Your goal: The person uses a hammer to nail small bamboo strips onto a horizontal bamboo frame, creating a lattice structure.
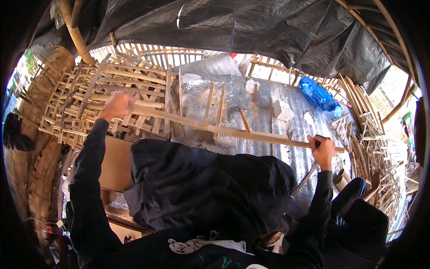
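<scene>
A long, pale bamboo strip (201, 126) runs across in front of me, sloping down from left to right. My left hand (117, 106) is closed around its left end, in front of a stack of slatted bamboo panels (123, 83). Near the other end, my right hand (322, 151) is a fist on the strip, and a short piece sticks out past it. A small dark round end shows at the right fist; I cannot tell what it belongs to. Beyond the strip a hammer (244, 121) with a wooden handle lies on the grey metal sheet (251, 101).
Black cloth (201, 179) covers my lap. Loose bamboo sticks (217, 110) and a pale block (283, 110) lie on the sheet. A blue plastic bag (320, 96) and piled bamboo strips (371, 152) are at right. Another person (365, 222) in dark clothes sits close at lower right.
</scene>
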The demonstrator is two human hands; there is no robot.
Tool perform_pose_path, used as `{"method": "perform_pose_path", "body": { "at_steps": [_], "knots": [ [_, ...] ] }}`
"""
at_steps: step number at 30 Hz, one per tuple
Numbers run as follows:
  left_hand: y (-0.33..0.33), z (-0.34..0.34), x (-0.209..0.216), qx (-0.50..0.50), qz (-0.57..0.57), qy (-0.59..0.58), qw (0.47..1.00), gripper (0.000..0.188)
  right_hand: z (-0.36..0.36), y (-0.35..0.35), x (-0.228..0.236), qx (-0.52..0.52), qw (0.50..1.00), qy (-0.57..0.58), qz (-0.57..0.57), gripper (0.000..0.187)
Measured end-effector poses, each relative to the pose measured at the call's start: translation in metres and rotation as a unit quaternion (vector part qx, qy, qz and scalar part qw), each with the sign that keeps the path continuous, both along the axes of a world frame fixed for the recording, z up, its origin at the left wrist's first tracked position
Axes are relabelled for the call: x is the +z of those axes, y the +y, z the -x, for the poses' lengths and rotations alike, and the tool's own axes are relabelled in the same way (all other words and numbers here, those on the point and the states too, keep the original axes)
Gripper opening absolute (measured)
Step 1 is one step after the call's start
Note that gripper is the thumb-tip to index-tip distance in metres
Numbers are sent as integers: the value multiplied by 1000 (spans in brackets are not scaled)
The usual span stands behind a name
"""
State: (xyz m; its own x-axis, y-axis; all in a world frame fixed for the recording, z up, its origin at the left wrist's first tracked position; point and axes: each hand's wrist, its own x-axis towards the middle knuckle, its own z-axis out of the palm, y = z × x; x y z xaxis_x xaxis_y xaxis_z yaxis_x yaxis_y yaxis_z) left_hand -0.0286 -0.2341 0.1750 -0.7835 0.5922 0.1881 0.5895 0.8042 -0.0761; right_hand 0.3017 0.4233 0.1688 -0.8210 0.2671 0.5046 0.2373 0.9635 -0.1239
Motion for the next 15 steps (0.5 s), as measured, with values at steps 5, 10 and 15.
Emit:
{"method": "perform_pose_path", "body": {
  "at_steps": [5,10,15],
  "knots": [
    [-19,-5,-29,-36,-29,-92,995,35,11,24,-38,22,994,-52,95,48],
    [-31,-10,-40,-28,-40,-115,992,33,30,51,-77,67,980,-49,182,44],
    [-49,-2,-66,49,-16,-214,976,31,62,63,-104,86,971,-85,206,46]
  ]
}}
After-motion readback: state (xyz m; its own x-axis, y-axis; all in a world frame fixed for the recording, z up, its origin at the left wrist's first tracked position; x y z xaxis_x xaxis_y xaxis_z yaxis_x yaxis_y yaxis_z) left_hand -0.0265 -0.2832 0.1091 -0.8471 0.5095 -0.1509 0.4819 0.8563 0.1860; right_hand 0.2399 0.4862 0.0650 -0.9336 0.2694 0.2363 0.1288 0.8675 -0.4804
